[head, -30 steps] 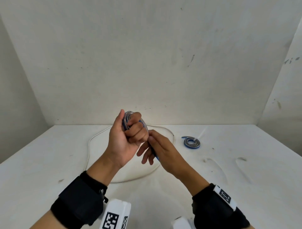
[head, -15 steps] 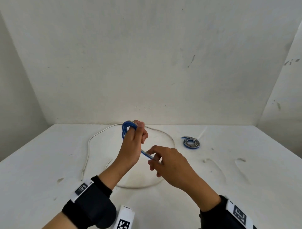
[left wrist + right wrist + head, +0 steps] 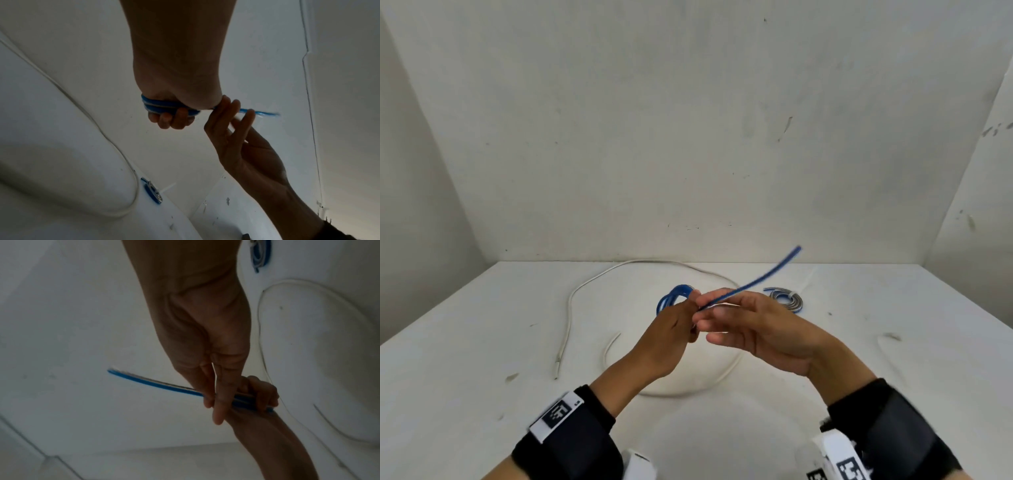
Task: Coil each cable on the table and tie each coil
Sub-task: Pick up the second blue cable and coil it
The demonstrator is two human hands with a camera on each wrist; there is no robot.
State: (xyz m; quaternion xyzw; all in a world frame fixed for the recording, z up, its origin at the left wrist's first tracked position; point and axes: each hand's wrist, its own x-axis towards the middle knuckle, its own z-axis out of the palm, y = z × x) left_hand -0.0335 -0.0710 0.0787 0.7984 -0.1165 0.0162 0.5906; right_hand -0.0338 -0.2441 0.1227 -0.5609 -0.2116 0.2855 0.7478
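The left hand (image 3: pixel 671 329) is curled round a small blue cable coil (image 3: pixel 671 299), the loops bunched under its fingers so they cannot spring apart — the left wrist view shows the bundle pressed against the palm. From that fist the free tail (image 3: pixel 763 275) of the same cable runs out to the right hand (image 3: pixel 753 325), which meets the left hand fingertip to fingertip; its fingers lie nearly straight, and the right wrist view shows the tail caught between two of them, so it seems guided rather than clamped hard. The tail's end points up and away beyond the right hand, blurred. Judging by this hold, the loose end is being brought round the bundle to bind it, one hand as anchor, the other as winder. Just beyond the right hand a finished coil (image 3: pixel 789 299) lies on the table (image 3: pixel 893 359), with what looks like a white tie on it. Under and to the far side of both hands sprawls a white cable (image 3: pixel 585 287) — not yet coiled.
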